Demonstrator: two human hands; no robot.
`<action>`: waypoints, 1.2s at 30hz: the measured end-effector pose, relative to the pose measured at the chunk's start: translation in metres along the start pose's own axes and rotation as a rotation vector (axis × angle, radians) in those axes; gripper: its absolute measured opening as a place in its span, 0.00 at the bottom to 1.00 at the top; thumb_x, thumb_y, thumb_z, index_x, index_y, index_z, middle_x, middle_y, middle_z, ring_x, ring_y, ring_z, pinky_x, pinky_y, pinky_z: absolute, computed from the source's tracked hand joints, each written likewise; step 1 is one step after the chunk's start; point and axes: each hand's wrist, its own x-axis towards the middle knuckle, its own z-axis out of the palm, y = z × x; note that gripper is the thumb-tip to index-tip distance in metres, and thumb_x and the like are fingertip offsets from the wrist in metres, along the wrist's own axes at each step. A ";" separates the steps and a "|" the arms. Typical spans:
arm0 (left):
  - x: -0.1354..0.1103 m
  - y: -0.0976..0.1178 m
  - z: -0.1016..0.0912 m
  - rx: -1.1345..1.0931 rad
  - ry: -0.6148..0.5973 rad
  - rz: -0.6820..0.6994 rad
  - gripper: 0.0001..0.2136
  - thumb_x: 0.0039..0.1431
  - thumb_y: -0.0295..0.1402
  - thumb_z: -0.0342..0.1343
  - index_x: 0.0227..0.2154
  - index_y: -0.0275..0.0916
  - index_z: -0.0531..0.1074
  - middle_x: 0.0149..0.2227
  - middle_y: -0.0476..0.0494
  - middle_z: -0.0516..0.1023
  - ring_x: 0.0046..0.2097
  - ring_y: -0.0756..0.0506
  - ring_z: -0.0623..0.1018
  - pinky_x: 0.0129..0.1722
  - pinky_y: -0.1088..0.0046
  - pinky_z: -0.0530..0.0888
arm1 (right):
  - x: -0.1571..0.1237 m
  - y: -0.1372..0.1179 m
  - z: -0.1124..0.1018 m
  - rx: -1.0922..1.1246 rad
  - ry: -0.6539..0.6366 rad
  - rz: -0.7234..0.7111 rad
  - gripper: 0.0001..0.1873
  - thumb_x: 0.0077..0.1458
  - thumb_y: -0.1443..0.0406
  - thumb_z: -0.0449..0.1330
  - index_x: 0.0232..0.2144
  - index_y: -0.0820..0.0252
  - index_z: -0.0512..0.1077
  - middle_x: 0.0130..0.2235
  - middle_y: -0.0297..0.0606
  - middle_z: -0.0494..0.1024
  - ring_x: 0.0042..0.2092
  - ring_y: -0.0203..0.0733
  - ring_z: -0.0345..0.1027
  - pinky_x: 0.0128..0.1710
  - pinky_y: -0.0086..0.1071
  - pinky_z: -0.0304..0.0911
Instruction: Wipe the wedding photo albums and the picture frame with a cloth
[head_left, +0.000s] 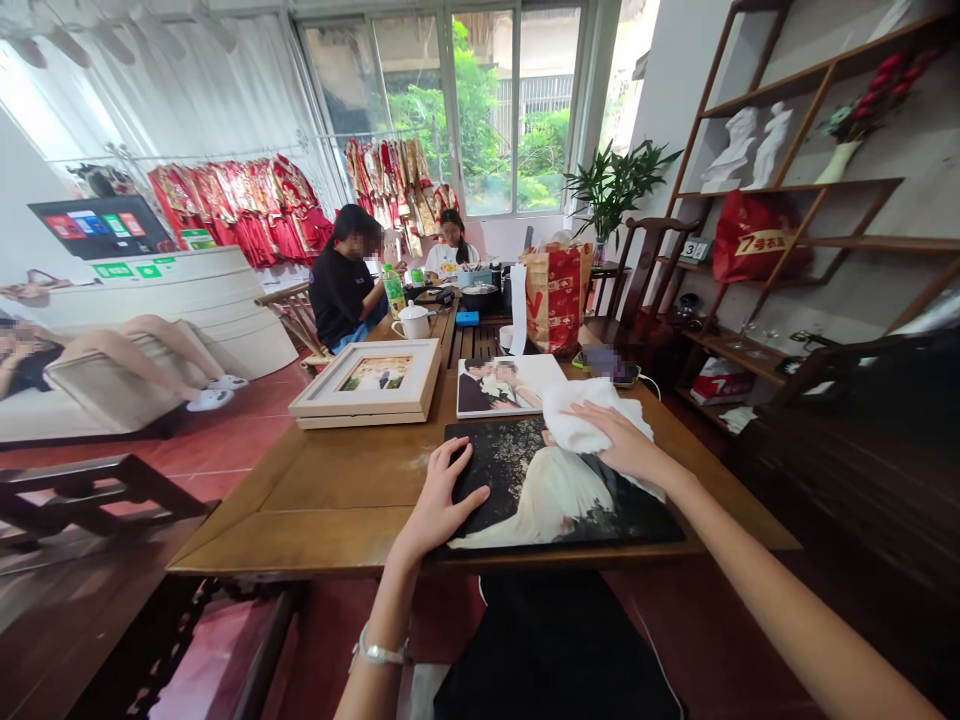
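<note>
Now my right hand (621, 440) presses a cloth (574, 432) on the print (555, 495), grip unclear on my feed; my left hand (439, 503), spread there, holds nothing. The print lies at the table's (322, 500) near edge; hard wiping could skid it off.

Head cam, wearer's POV, facing fwd & down, photo panel (559, 495) close, windows (484, 110) in far bkgd

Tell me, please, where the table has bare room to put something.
Most bare wood on the table lies left, between the picture frame, the left hand and the front edge. A narrow strip borders the right forearm, toward the right edge. Crowded: the far end, around paper bag, bottle and lidded cup.
</note>
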 end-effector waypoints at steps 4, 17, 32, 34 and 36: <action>0.000 0.003 0.000 0.013 0.004 -0.021 0.25 0.56 0.38 0.56 0.56 0.43 0.62 0.60 0.39 0.59 0.63 0.38 0.55 0.62 0.51 0.53 | 0.006 -0.028 0.008 -0.025 0.002 -0.001 0.39 0.39 0.78 0.51 0.56 0.53 0.64 0.62 0.41 0.59 0.64 0.53 0.45 0.60 0.57 0.39; -0.002 -0.002 0.001 0.014 -0.001 0.012 0.25 0.56 0.37 0.55 0.57 0.42 0.61 0.61 0.38 0.57 0.63 0.38 0.54 0.63 0.50 0.51 | -0.102 -0.060 -0.013 0.053 -0.195 -0.132 0.33 0.53 0.69 0.52 0.61 0.44 0.56 0.65 0.31 0.52 0.65 0.47 0.39 0.63 0.50 0.36; -0.001 -0.002 0.002 -0.016 0.013 0.004 0.26 0.55 0.35 0.56 0.57 0.41 0.62 0.60 0.37 0.59 0.62 0.39 0.55 0.62 0.52 0.52 | -0.057 -0.128 0.017 -0.055 -0.213 -0.153 0.54 0.30 0.80 0.49 0.62 0.43 0.50 0.67 0.32 0.44 0.67 0.47 0.28 0.62 0.55 0.31; -0.002 -0.002 0.002 -0.020 0.019 0.010 0.25 0.55 0.35 0.56 0.57 0.42 0.62 0.60 0.37 0.59 0.62 0.39 0.55 0.62 0.52 0.52 | -0.084 -0.131 0.008 -0.018 -0.263 -0.200 0.55 0.31 0.80 0.49 0.63 0.41 0.47 0.67 0.29 0.41 0.67 0.46 0.27 0.62 0.54 0.31; -0.002 -0.003 0.002 -0.022 0.020 0.008 0.26 0.55 0.36 0.57 0.57 0.43 0.62 0.60 0.38 0.59 0.63 0.38 0.55 0.62 0.51 0.52 | -0.101 -0.119 -0.002 0.012 -0.294 -0.225 0.52 0.36 0.79 0.50 0.63 0.41 0.47 0.67 0.27 0.42 0.66 0.45 0.30 0.63 0.52 0.33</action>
